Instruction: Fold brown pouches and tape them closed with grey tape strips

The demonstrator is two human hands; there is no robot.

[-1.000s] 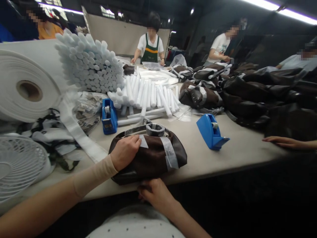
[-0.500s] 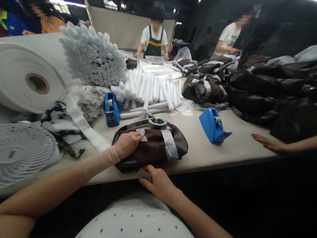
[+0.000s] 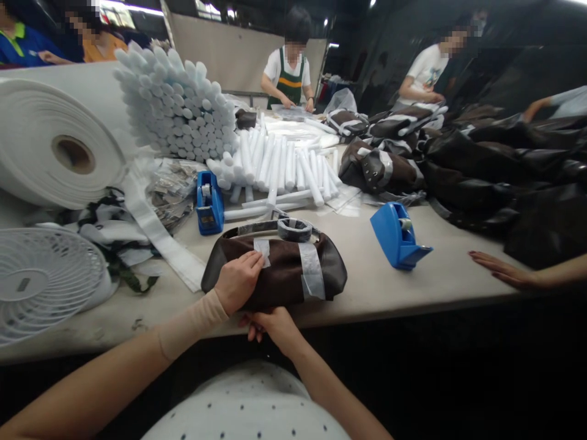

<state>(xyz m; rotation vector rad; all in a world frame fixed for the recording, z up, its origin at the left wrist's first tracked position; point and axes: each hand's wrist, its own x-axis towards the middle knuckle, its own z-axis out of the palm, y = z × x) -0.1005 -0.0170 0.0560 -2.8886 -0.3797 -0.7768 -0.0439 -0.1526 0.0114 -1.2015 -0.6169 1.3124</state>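
Observation:
A dark brown handbag [image 3: 279, 284] lies near the table's front edge, its black handle partly wrapped at the back. One pale, translucent strip [image 3: 312, 272] runs down its right side. My left hand [image 3: 239, 280] rests on the bag's left front, fingers stretched out, fingertips on a second pale strip [image 3: 262, 249]. My right hand [image 3: 270, 327] is at the bag's lower front edge, thumb and fingers curled in. Whatever it pinches is hidden against the bag and table edge.
Blue tape dispensers [image 3: 210, 205] [image 3: 398, 238] stand left and right of the bag. Behind lie white foam rods [image 3: 275, 162] and more handbags [image 3: 385, 168]. A white fan [image 3: 41, 287] and large roll [image 3: 50, 143] are left. Another person's hand [image 3: 502, 269] rests at right; co-workers stand beyond.
My right hand has moved left and in to the bag's lower edge; the translucent piece it held no longer shows. The bag's left end sits slightly higher, with my left hand still on it.

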